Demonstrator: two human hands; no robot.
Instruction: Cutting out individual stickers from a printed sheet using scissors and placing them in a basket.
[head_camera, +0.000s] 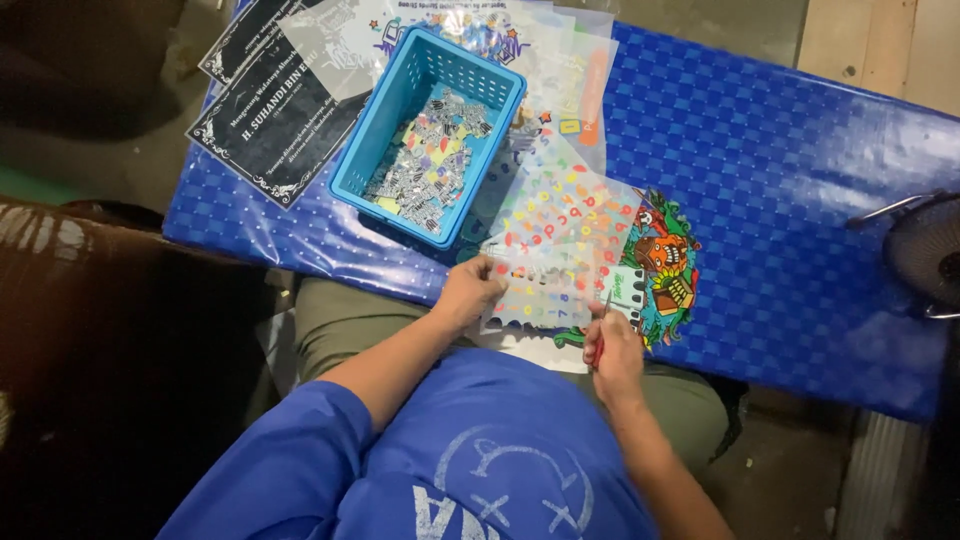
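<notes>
A clear sheet printed with small coloured letters and numbers (560, 240) lies on the blue checked table cover (780, 150). My left hand (470, 290) holds its near left edge. My right hand (612, 350) grips a small red-handled cutting tool (601, 335) whose tip meets the sheet's near right corner. Under the sheet lies a colourful cartoon print (665, 265).
A light blue plastic basket (400, 95) with several small cut-out pieces stands at the back left. Black printed sheets (270, 120) and clear printed films (570, 60) lie behind it. A wire fan guard (925, 250) sits at the right edge. My lap is below the table edge.
</notes>
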